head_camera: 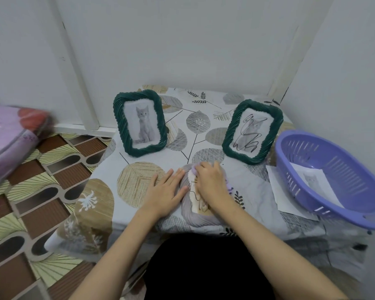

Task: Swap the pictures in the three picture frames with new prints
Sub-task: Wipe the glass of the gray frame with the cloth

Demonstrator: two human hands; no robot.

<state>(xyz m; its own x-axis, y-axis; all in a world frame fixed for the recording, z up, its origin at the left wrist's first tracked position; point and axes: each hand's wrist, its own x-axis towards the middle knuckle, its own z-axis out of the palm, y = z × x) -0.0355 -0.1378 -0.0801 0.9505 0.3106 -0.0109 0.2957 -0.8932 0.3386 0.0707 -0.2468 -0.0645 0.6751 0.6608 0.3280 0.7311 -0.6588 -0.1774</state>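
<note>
Two dark green frames stand on the table: the left frame (140, 123) shows a grey kitten, while the right frame (252, 132) shows a kitten scribbled over in black. A third, grey-lilac frame (200, 217) lies flat near the front edge. My left hand (166, 191) presses flat on its left side. My right hand (211, 185) covers its middle, fingers curled at the top of a scribbled print (194, 192) lying in it. A lilac piece (230, 187) peeks out under that hand.
A purple plastic basket (331, 180) at the right holds a kitten print (312, 178) and rests on a white sheet (278, 191). Walls close in behind and to the right of the table. A pink bundle (7, 135) lies on the patterned floor at left.
</note>
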